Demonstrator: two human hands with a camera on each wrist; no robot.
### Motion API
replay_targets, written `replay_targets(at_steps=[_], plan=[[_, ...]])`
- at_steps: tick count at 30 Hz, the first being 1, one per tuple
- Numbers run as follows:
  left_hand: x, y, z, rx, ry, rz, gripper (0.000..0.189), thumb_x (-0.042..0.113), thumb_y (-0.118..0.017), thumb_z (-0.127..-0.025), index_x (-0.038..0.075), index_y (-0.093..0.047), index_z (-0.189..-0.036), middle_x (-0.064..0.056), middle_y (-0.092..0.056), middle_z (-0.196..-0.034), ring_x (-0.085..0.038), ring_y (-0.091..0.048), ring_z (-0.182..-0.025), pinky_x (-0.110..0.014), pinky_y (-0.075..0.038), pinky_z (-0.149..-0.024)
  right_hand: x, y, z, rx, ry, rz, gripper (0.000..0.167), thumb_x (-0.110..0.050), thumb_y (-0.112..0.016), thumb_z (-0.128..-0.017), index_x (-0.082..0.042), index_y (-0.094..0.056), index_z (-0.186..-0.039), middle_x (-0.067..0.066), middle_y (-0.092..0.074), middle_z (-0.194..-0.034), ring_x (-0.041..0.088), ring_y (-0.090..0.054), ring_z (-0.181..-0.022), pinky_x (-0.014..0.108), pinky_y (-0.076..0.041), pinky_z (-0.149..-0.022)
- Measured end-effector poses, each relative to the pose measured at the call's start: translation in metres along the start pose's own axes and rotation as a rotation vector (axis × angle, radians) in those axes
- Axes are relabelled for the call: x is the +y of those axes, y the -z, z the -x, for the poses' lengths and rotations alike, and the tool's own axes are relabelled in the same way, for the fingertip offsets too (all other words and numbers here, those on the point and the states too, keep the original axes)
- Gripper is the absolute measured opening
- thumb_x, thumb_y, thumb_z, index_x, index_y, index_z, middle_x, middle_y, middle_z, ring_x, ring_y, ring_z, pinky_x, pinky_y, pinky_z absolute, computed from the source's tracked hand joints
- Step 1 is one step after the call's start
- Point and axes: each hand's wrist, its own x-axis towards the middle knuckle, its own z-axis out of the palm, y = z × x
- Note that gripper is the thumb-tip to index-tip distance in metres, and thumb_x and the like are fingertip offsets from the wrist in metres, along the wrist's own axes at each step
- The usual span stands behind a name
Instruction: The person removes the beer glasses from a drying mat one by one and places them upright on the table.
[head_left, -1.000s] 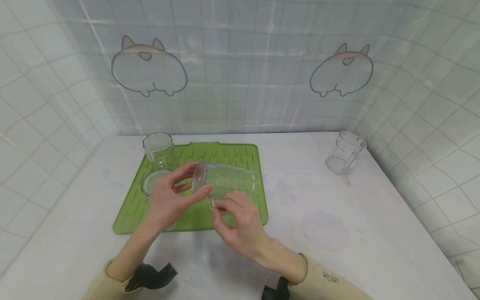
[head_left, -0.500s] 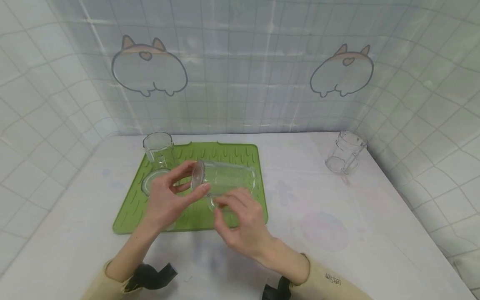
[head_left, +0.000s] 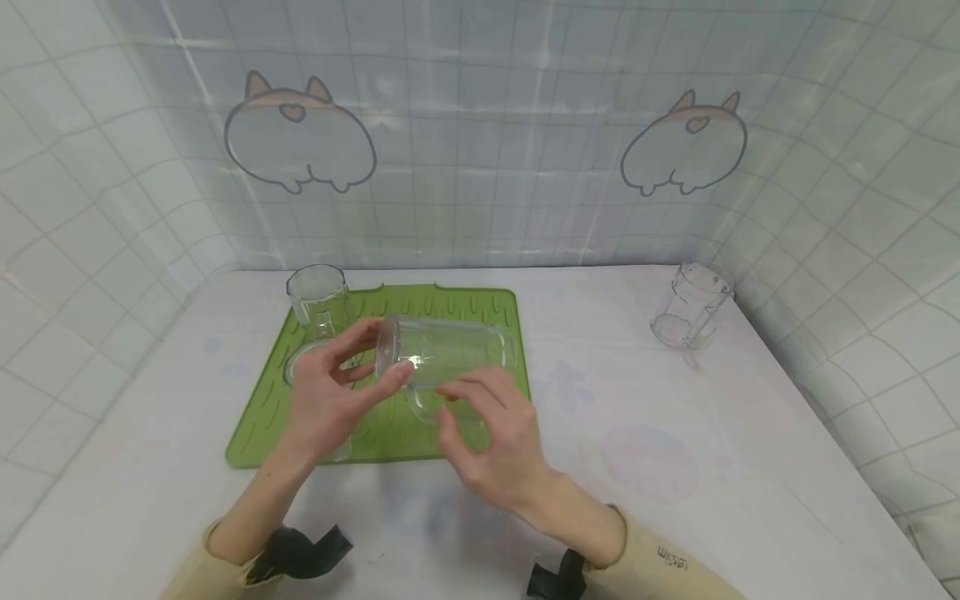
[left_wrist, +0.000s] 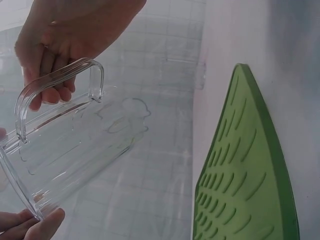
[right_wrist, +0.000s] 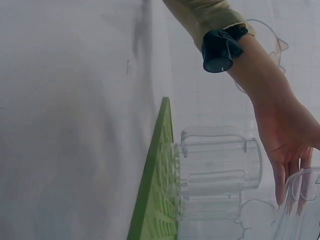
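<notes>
A clear glass mug (head_left: 461, 343) lies on its side in the air over the green drying mat (head_left: 270, 429), handle toward the person. My left hand (head_left: 330, 387) grips it round its left end, thumb in front and fingers behind. Beside the mug's handle (left_wrist: 60, 77) is my right hand (head_left: 498, 433), its fingers loosely bent and no longer round the handle. The right fingertips overlap the mug's lower side in the head view. At the mat's left, a glass mug (head_left: 318, 292) stands at the back, and another mug (head_left: 296, 362) is partly hidden behind the left hand.
A further glass mug (head_left: 686, 308) stands at the table's far right, near the tiled side wall (head_left: 862, 317). The ridged mat lies on the white table (head_left: 600, 533). In the right wrist view, mugs (right_wrist: 215, 165) stand close together on the mat.
The right fingers have come off the mug's handle and spread apart slightly. The held mug and left hand have shifted a little left and up.
</notes>
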Motion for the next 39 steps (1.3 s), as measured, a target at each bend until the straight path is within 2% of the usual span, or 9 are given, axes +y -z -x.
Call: replay_targets(at_steps=[5,13,25,31,39], plan=[[0.001,0.002,-0.001,0.049,-0.024,0.023,0.049,0.007,-0.079,-0.081,0.005,-0.065,-0.128,-0.01,-0.069,-0.122,-0.003,-0.064,-0.109,-0.018,-0.059,-0.085,0.0,0.004,-0.004,0.037,-0.019,0.027,0.019,-0.001,-0.061,-0.082,0.0,-0.069,-0.099,0.008,-0.066,-0.092,0.021,-0.062,-0.085,0.026,-0.058,-0.076],[0.006,0.006,-0.001,0.118,-0.005,0.103,0.048,0.0,-0.077,-0.08,0.002,-0.065,-0.126,-0.001,-0.071,-0.116,-0.007,-0.066,-0.107,-0.019,-0.06,-0.084,0.003,0.01,-0.008,0.087,-0.056,0.046,0.017,0.001,-0.062,-0.082,0.0,-0.069,-0.097,0.009,-0.064,-0.092,0.024,-0.06,-0.085,0.03,-0.055,-0.073],[0.009,0.01,-0.002,0.161,-0.016,0.156,0.046,-0.003,-0.074,-0.081,0.002,-0.065,-0.126,-0.006,-0.071,-0.115,-0.01,-0.067,-0.107,-0.02,-0.06,-0.085,0.006,0.013,-0.009,0.112,-0.1,0.069,0.017,-0.001,-0.062,-0.082,0.0,-0.07,-0.098,0.01,-0.063,-0.092,0.025,-0.058,-0.085,0.03,-0.055,-0.072],[0.009,0.011,-0.002,0.189,-0.023,0.194,0.046,-0.005,-0.073,-0.08,0.001,-0.066,-0.126,0.003,-0.072,-0.112,-0.013,-0.068,-0.108,-0.019,-0.06,-0.085,0.007,0.014,-0.01,0.113,-0.127,0.078,0.017,-0.001,-0.062,-0.082,-0.001,-0.07,-0.098,0.009,-0.063,-0.092,0.024,-0.058,-0.086,0.03,-0.053,-0.073],[0.009,0.012,-0.004,0.211,-0.058,0.266,0.043,-0.006,-0.072,-0.079,0.0,-0.067,-0.122,-0.01,-0.073,-0.11,-0.016,-0.069,-0.103,-0.02,-0.061,-0.084,0.008,0.015,-0.01,0.096,-0.179,0.086,0.016,-0.003,-0.063,-0.084,-0.001,-0.07,-0.098,0.008,-0.065,-0.093,0.024,-0.059,-0.088,0.03,-0.053,-0.073]])
